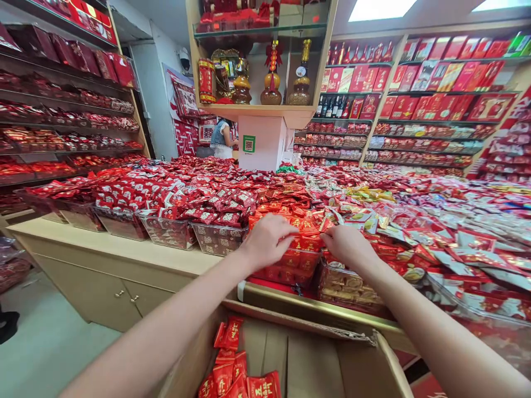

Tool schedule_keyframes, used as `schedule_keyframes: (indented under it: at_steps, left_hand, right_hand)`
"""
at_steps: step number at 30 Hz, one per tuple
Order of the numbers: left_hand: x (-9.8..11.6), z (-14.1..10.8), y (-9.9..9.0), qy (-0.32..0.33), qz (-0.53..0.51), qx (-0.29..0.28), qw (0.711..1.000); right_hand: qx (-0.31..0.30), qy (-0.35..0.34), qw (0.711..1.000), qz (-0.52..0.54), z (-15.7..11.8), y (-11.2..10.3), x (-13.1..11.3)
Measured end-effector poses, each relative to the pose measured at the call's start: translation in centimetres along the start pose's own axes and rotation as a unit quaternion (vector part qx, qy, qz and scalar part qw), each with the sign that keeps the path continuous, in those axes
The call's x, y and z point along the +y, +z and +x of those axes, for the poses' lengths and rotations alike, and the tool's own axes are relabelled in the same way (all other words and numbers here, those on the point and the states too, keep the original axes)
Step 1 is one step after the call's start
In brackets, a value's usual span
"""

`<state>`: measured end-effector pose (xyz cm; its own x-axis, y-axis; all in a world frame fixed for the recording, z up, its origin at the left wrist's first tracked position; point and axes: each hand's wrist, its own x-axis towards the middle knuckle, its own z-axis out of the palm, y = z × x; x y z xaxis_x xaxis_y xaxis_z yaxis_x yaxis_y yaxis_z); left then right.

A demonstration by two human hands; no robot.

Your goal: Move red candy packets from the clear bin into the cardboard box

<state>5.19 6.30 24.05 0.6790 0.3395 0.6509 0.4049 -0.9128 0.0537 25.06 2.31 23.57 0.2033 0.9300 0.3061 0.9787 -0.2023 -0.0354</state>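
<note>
My left hand (269, 239) reaches over a clear bin (286, 275) heaped with small red packets with gold print. Its thumb and fingers are bent together at the edge of a red packet (307, 225). Just to the right, my right hand (349, 244) has its fingertips closed at another red packet (327, 222), partly hidden by the fingers. Below both arms stands an open cardboard box (313, 359). Several red packets (226, 365) of the same look lie in its left side.
A bin of gold-wrapped pieces (350, 287) stands right of the red one. More packet-filled bins (166, 229) line the wooden counter (83, 243). Behind rises a display cabinet (259, 110) with bottles. A person (222, 138) is at the back. Stocked shelves (62, 99) cover the walls.
</note>
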Motion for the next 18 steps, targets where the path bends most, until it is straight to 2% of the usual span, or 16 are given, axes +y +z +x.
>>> schedule_keyframes:
  at_steps: [4, 7, 11, 18]
  left_hand:
    - [-0.9, 6.3, 0.8, -0.022, 0.090, -0.159, 0.983]
    - [-0.8, 8.7, 2.0, -0.037, 0.108, -0.234, 0.966]
    - [-0.6, 9.6, 3.0, -0.062, 0.115, -0.274, 0.953]
    - [-0.9, 9.4, 3.4, -0.108, 0.100, -0.279, 0.949]
  right_hand:
    - [-0.065, 0.015, 0.998, 0.022, 1.7, -0.3, -0.9]
    - [-0.112, 0.027, 0.992, 0.048, 2.3, -0.8, -1.3]
    - [-0.117, 0.025, 0.990, 0.070, 2.0, -1.0, -1.5]
    - [-0.043, -0.016, 0.995, 0.085, 0.4, 0.0, -1.2]
